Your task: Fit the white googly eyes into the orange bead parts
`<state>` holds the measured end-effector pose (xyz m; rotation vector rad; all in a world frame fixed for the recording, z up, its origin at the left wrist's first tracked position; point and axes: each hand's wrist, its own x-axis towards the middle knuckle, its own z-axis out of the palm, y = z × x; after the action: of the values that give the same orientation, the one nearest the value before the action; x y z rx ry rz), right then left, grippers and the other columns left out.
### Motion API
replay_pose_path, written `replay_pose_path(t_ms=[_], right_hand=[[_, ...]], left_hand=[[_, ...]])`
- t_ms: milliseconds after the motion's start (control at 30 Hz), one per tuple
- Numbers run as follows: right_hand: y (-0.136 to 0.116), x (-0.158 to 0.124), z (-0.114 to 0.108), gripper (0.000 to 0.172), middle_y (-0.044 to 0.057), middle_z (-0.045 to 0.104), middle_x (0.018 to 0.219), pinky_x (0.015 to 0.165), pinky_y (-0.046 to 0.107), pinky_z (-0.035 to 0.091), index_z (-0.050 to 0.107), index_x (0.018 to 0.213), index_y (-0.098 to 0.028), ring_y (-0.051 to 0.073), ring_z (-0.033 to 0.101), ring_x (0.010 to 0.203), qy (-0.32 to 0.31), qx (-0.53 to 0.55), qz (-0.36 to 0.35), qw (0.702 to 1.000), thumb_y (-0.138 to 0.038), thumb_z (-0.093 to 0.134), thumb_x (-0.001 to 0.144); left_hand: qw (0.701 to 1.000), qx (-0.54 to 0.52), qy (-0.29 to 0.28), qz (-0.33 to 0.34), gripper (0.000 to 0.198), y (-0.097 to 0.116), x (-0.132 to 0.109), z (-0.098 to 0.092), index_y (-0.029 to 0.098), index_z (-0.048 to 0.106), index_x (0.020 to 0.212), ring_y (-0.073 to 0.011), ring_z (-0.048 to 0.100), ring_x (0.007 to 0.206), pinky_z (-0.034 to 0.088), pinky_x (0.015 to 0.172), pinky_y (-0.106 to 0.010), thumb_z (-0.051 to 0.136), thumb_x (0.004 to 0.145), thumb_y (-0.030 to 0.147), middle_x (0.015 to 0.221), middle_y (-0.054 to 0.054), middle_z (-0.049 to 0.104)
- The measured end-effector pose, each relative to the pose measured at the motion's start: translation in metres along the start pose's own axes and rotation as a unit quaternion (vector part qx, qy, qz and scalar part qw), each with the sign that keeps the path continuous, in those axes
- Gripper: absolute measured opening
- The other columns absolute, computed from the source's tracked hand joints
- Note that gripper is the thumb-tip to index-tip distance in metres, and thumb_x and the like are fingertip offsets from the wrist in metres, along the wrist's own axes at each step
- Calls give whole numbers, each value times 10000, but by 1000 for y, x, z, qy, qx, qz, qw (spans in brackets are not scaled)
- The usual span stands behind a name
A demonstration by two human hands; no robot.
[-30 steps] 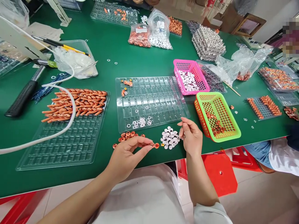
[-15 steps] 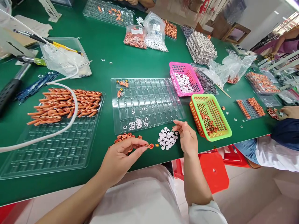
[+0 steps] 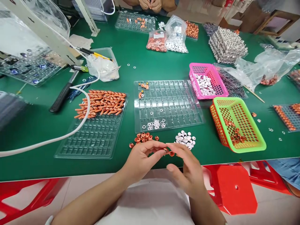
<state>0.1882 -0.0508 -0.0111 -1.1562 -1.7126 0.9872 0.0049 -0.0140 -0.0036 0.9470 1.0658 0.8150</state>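
My left hand (image 3: 144,159) pinches a small orange part with a round, cup-shaped end (image 3: 172,153) between thumb and fingertips. My right hand (image 3: 191,170) is close beside it, thumb apart from the fingers, with its forefinger reaching over to the left fingertips. Whether that finger touches the part I cannot tell. Just beyond the hands lie a pile of round orange caps (image 3: 143,137) and a heap of white discs (image 3: 185,139). A clear compartment tray (image 3: 168,103) behind them carries thin white rings (image 3: 156,124) and a few orange pieces (image 3: 143,85).
On the left, another clear tray (image 3: 86,145) holds rows of orange bent pieces (image 3: 103,101), crossed by a white hose (image 3: 87,109). A hammer (image 3: 62,95) lies behind it. To the right stand a pink basket (image 3: 191,75) and a green basket (image 3: 254,125). Across the table are a co-worker's hands (image 3: 151,4).
My right hand has come left from beside the white discs to my left hand, which still pinches the orange part. The view has turned left, so the table's things appear farther right.
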Motion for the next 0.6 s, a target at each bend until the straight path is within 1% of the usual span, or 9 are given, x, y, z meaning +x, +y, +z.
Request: replay_pose_path(t_ms=[67,133,233,333,500,600], right_hand=[[4,0,10,430,72,596,1202,911,372,508,530,1288,-295,219,583,1099,9,-13,18,1000,-198,610,878],[8,1,16,393,63,597,1147,881,352,506,545,1242,-286,208,588,1049,17,-22,40,999,-186,613,868],[12,2,20,358,52,605,1081,840,332,501,549,1204,-272,194,592,978,1,-8,52,999,-181,612,863],[12,2,22,331,35,617,1025,804,309,495,558,1182,-275,176,593,922,-14,21,56,998,-178,605,869],[12,1,19,315,30,624,1032,805,286,495,576,1174,-284,165,596,926,0,63,84,994,-186,608,876],[13,-2,15,280,40,622,1031,799,289,505,604,1155,-280,172,606,927,14,90,106,990,-213,614,884]], left_hand=[[1000,7,3,8,116,-2,-2,0,176,732,917,-173,722,852,578,806,-259,683,819,215,896,-43,765],[999,23,20,20,86,-5,-4,0,171,727,879,-153,709,788,568,751,-230,672,815,190,841,-36,756],[998,32,42,30,58,-8,-6,-1,163,710,821,-136,682,729,548,695,-209,653,808,168,787,-29,733],[998,29,50,32,58,-8,-7,-1,160,696,795,-130,658,708,530,667,-200,638,802,158,754,-22,712],[997,40,60,22,58,-5,-5,-2,152,685,776,-121,619,662,504,625,-196,630,789,162,715,-18,677],[996,62,56,32,68,-3,-5,-3,148,691,785,-131,621,658,509,617,-211,633,786,184,723,-28,679]])
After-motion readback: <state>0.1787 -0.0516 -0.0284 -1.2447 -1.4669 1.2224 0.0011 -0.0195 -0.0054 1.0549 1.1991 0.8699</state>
